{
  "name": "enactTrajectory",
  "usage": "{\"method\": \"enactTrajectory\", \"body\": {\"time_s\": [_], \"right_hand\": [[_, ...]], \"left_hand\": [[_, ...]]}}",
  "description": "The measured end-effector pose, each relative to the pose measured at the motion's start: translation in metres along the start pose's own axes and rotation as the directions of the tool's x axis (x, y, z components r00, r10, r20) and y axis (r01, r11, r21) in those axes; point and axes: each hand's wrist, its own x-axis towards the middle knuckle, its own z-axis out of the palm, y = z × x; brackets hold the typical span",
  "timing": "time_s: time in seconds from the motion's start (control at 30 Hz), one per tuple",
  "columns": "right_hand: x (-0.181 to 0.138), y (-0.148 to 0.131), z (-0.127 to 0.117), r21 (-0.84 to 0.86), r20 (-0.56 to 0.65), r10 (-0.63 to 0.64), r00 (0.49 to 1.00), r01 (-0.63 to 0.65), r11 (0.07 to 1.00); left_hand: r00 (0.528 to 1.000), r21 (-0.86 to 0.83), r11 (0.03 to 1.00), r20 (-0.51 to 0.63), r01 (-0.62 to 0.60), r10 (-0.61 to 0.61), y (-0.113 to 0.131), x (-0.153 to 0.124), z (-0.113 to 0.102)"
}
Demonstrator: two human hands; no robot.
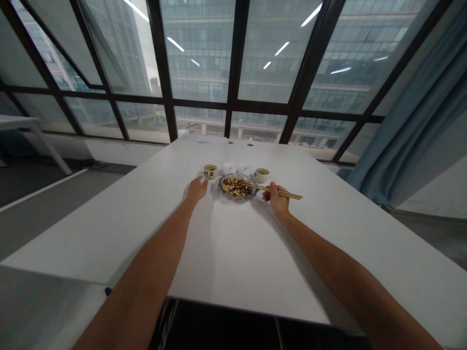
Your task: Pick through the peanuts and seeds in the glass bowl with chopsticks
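A pair of wooden chopsticks (pixel 288 194) is in my right hand (pixel 278 198), whose fingers are closed around them. Their tips reach left into a clear glass dish (pixel 239 198), among pale nuts and dark seeds (pixel 232 186). My left hand (pixel 197 189) rests on the table left of the dish, thumb and fingers a little apart and nothing visible in them. Just beyond its fingertips stands a small cream cup (pixel 210 171) with dark characters on its side; whether they touch it I cannot tell. A second cream cup (pixel 261 175) stands behind the dish on the right.
Crumpled white tissue or clear small items (pixel 237 168) lie behind the dish. The white table (pixel 233 262) stretches to the windows, with papers (pixel 204 139) and small round dark objects (pixel 250 145) at its far end. A blue curtain (pixel 412 107) hangs at right.
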Motion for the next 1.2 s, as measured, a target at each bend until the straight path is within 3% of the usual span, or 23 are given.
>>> {"method": "enactTrajectory", "body": {"time_s": [0.17, 0.37, 0.8, 1.2], "right_hand": [[0.004, 0.002, 0.002, -0.003, -0.021, -0.005, 1.000, 0.005, 1.000], [0.007, 0.009, 0.002, 0.004, 0.005, -0.015, 1.000, 0.015, 1.000], [0.008, 0.012, 0.001, 0.002, -0.020, -0.034, 0.999, 0.034, 0.999], [0.008, 0.008, 0.000, 0.027, -0.025, -0.021, 0.999, 0.022, 0.999]], "left_hand": [[0.989, 0.194, 0.971, -0.076, 0.137, -0.125, 0.031, -0.010, 0.009], [0.972, 0.130, 0.969, -0.137, 0.209, -0.192, 0.056, -0.009, 0.016], [0.956, 0.003, 0.992, -0.267, 0.129, -0.123, 0.058, -0.012, 0.024], [0.894, -0.113, 0.975, -0.389, 0.191, -0.220, 0.048, -0.009, 0.023]]}}
